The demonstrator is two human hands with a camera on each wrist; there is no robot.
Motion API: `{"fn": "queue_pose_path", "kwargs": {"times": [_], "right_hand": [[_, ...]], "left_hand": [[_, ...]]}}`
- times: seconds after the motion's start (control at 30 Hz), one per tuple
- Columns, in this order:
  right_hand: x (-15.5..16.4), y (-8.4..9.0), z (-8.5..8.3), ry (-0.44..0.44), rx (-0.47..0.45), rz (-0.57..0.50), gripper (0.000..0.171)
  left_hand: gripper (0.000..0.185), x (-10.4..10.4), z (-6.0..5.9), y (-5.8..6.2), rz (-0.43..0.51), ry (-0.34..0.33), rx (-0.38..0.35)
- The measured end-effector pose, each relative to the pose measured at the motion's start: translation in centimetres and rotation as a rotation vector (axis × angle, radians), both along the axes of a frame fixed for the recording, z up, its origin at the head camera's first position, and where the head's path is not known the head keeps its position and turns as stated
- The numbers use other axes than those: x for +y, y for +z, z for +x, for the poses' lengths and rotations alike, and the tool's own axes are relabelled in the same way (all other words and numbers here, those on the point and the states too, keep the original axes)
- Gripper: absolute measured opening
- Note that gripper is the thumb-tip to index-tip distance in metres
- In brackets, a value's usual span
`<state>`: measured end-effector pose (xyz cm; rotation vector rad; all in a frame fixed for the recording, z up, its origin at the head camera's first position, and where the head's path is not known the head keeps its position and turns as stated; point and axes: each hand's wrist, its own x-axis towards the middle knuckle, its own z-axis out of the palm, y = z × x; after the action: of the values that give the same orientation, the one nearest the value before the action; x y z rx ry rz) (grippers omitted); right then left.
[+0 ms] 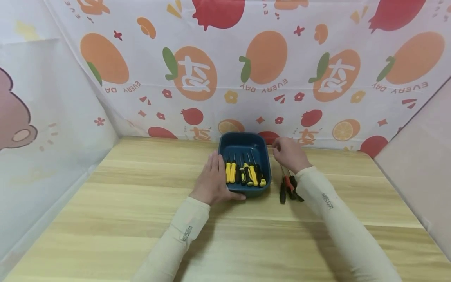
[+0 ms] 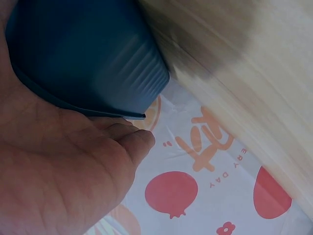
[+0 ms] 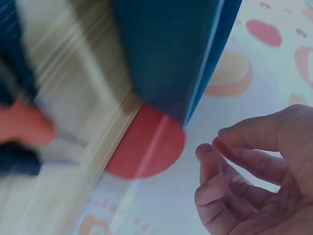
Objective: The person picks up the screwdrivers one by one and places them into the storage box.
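A dark blue plastic bin (image 1: 244, 138) stands near the back of the table. Inside it lie several screwdrivers (image 1: 233, 172) with yellow or black-and-yellow handles, shafts toward the back. My left hand (image 1: 210, 182) lies against the bin's left front corner, fingers straight along the left side and thumb across the front wall. In the left wrist view the palm is at the bin's rim. My right hand (image 1: 290, 152) hovers just off the bin's right rim, fingers loosely bent; nothing shows between them in the right wrist view. Below it lie several screwdrivers (image 1: 283, 192) with black or red handles, partly hidden by the sleeve.
The wooden table (image 1: 141, 219) meets a white fruit-print cloth (image 1: 229, 105) right behind the bin. A pale cloth with a cartoon bear hangs on the left (image 1: 53, 117). Another pale wall (image 1: 423, 156) bounds the right side.
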<state>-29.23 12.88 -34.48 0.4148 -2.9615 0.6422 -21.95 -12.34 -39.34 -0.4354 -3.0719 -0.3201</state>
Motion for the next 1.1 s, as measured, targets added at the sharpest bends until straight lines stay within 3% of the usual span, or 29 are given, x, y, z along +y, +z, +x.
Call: {"fn": "queue_pose_path", "kwargs": {"times": [0.37,0.63,0.77,1.1], "right_hand": [[5.5,-2.4,0.1,0.028,-0.203,0.14,0.038],[6.3,-3.6,0.2,-0.017,-0.436,0.109,0.024],[6.1,-3.8,0.1,-0.004,-0.434,0.128,0.016],[6.0,-4.1,0.0,0.022,-0.393,0.136,0.018]], "left_hand": [[0.147,0.0,0.3,0.0,0.005,0.002,0.011],[0.147,0.0,0.2,-0.1,-0.007,0.005,0.006],[0.147,-0.1,0.3,-0.1,-0.011,0.001,0.001],[0.147,0.0,0.4,-0.1,-0.009,0.013,-0.001]]}}
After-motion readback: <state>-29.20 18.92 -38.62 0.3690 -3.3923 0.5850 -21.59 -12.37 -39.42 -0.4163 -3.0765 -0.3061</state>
